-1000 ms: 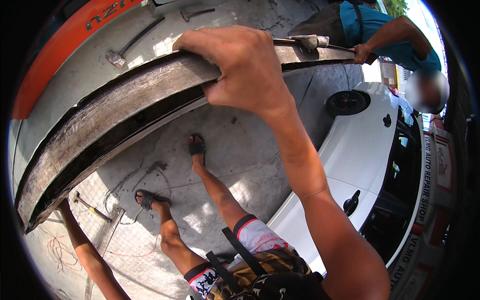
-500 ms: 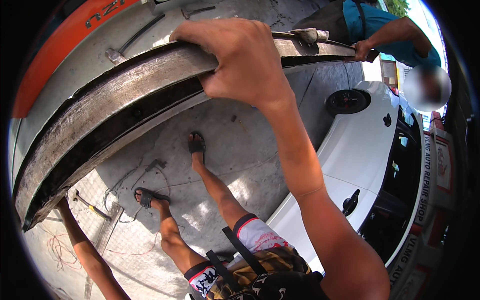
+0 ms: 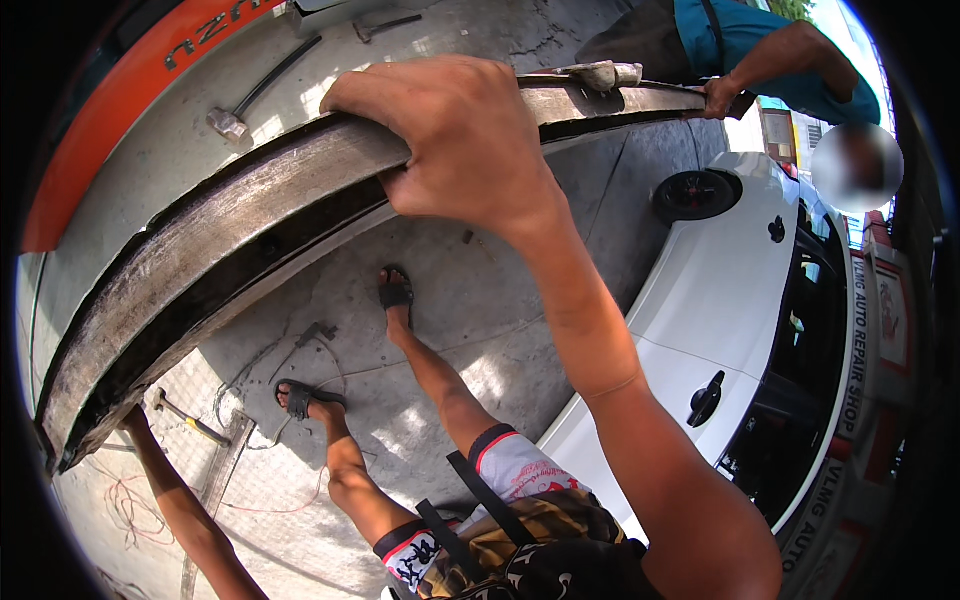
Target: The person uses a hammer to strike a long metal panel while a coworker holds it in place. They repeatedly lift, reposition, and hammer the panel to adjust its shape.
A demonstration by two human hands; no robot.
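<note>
A long, scuffed metal beam (image 3: 200,250) spans the view from lower left to upper right. My right hand (image 3: 445,150) is shut on its upper edge near the middle, thumb and fingers wrapped round it. At the beam's lower-left end, my left hand (image 3: 135,420) reaches underneath and touches it, its fingers hidden. At the far end, a co-worker in a teal shirt (image 3: 770,50) grips the beam with a hand (image 3: 718,98). A metal fitting (image 3: 605,77) sits on the beam's top edge.
A white car (image 3: 700,290) stands at the right. An orange panel (image 3: 110,110) is at upper left. Sledgehammers (image 3: 228,123), a yellow-handled hammer (image 3: 200,430), a long bar (image 3: 215,480), cords (image 3: 135,510) and a dark tool (image 3: 320,332) lie on the concrete floor around my sandaled feet.
The beam and my right hand rose slightly, then came down again and shifted a little left. The co-worker still grips the far end.
</note>
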